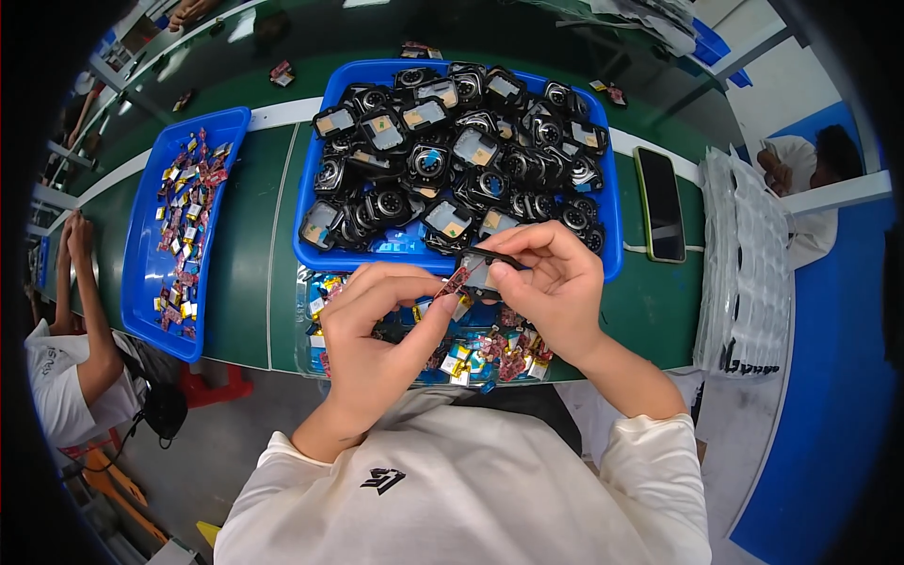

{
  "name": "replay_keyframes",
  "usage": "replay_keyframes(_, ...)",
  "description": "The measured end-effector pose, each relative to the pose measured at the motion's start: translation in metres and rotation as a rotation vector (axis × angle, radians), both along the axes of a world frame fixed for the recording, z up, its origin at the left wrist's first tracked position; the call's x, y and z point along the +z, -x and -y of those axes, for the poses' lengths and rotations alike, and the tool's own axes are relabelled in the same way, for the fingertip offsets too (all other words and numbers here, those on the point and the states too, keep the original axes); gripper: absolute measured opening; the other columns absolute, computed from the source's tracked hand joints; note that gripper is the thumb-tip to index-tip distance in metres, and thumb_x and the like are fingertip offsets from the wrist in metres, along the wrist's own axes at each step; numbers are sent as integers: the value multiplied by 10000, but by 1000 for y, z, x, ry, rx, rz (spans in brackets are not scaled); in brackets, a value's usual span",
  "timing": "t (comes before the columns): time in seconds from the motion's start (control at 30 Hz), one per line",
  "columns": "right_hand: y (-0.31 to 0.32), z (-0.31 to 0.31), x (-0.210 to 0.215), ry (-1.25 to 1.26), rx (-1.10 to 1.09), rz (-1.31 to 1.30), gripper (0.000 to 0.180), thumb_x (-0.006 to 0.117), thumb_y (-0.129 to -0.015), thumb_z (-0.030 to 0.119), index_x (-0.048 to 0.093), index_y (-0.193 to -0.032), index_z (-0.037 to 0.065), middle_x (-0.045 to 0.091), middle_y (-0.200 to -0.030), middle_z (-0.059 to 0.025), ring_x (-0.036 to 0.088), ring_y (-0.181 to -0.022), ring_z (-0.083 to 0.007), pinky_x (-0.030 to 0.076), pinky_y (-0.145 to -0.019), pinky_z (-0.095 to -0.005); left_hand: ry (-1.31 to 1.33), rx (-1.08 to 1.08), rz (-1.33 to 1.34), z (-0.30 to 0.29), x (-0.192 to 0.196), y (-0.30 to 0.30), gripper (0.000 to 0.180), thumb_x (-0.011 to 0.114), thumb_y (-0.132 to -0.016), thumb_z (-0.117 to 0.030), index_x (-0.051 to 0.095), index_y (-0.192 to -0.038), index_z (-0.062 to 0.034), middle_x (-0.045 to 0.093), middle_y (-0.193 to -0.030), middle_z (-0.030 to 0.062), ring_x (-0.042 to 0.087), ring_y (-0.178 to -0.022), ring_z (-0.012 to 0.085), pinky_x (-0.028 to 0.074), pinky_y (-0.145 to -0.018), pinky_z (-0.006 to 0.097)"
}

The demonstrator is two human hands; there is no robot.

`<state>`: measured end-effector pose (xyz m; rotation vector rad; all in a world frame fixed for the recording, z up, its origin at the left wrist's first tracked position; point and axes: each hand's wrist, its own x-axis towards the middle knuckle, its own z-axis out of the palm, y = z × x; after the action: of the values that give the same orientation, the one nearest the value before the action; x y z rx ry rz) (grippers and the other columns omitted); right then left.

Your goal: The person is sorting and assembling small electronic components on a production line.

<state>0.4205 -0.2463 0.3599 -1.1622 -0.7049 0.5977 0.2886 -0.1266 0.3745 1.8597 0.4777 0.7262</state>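
My left hand (377,325) pinches a small red circuit board (456,282) between thumb and fingertips. In my right hand (560,297) is a black smartwatch housing (480,275) with a grey inside, gripped at its edge. The board and the housing meet or overlap; whether a wire joins them I cannot tell. Just beyond my hands stands a blue tray (613,207) heaped with black watch housings (428,162). Below my hands, a clear tray (303,330) holds red boards and small silver-and-yellow batteries (460,365), partly hidden by my hands.
At the left, a second blue tray (139,273) holds more boards and batteries. A green-cased phone (662,205) lies right of the heaped tray, near stacked clear plastic trays (744,264). Other people sit at the left (71,367) and far right (812,235). Loose parts (282,72) lie farther off.
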Motion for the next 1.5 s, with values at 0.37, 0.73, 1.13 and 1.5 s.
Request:
replay_keyframes(0.37,6,2,-4,81,-129,314,161,660,-785,-32,648,-945,-44,668,-959,-121,637,-766,-84,509,-547,-164,706,-245,44,1,-5,2,99,670,-821,-52,647,-883,21,639,-799,36,546,-707,49,422,-628,185)
replay_keyframes(0.73,10,2,-4,-7,-96,313,176,684,-757,-43,606,-914,-50,649,-982,-152,647,-859,-144,556,-694,-225,771,-187,135,5,-17,-6,157,676,-807,-10,539,-886,-7,642,-793,50,604,-726,69,464,-647,166)
replay_keyframes(1.13,-14,2,16,-93,26,947,271,651,-667,-44,688,-924,35,671,-818,-92,612,-638,-201,484,-566,-278,648,-210,87,1,-8,-3,99,682,-791,3,613,-854,37,653,-812,72,613,-730,77,483,-660,188)
replay_keyframes(1.5,-42,27,55,259,-102,1137,365,676,-707,102,622,-1059,19,651,-1031,-123,639,-857,-257,510,-741,-336,683,-392,94,-10,-9,10,535,699,-754,4,497,-1250,16,640,-1028,125,551,-667,41,445,-547,168)
